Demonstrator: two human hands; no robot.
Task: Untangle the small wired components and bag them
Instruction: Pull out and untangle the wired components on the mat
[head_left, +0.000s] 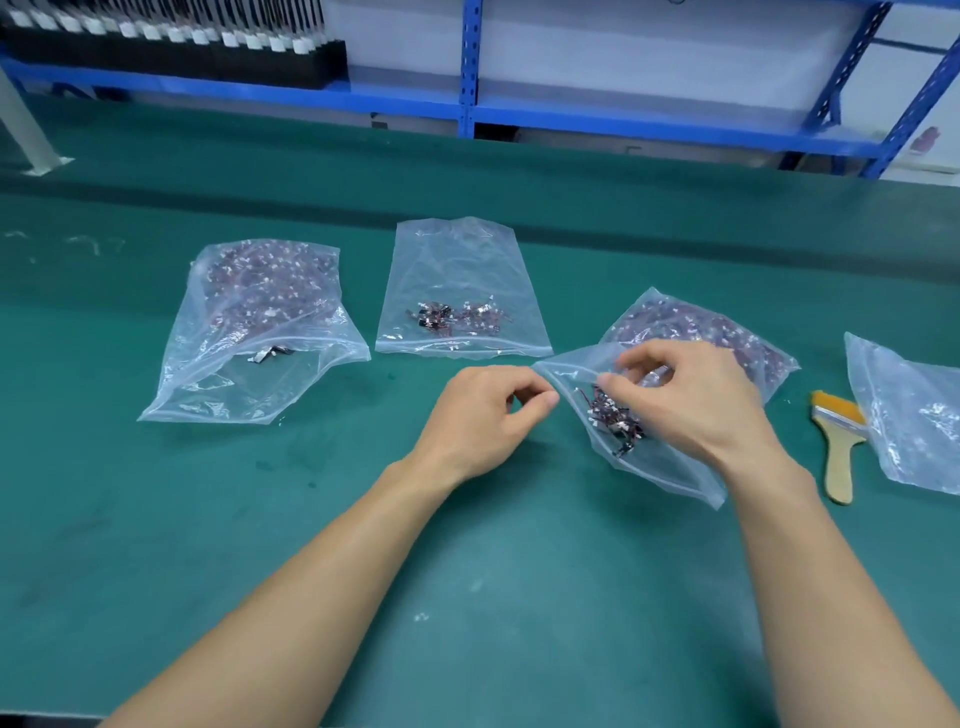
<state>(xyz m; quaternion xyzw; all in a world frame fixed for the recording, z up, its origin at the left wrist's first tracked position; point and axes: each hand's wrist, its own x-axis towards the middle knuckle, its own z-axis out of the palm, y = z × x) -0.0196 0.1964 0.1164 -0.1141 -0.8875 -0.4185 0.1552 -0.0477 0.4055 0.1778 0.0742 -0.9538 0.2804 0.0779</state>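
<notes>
A clear zip bag (660, 462) lies on the green mat in front of me, full of small wired components at its far end. My left hand (483, 421) pinches the bag's open corner at its left edge. My right hand (685, 400) reaches into the bag's mouth, and its fingers pinch a tangled clump of dark red-wired components (613, 415). Farther back, a flat bag (462, 291) holds a small batch of the same components (457, 317).
A large full bag (249, 332) lies open at the left. Another clear bag (914, 415) sits at the right edge, with a yellow-bristled wooden brush (839, 447) beside it. Blue shelving (470, 67) stands behind the green mat (311, 519).
</notes>
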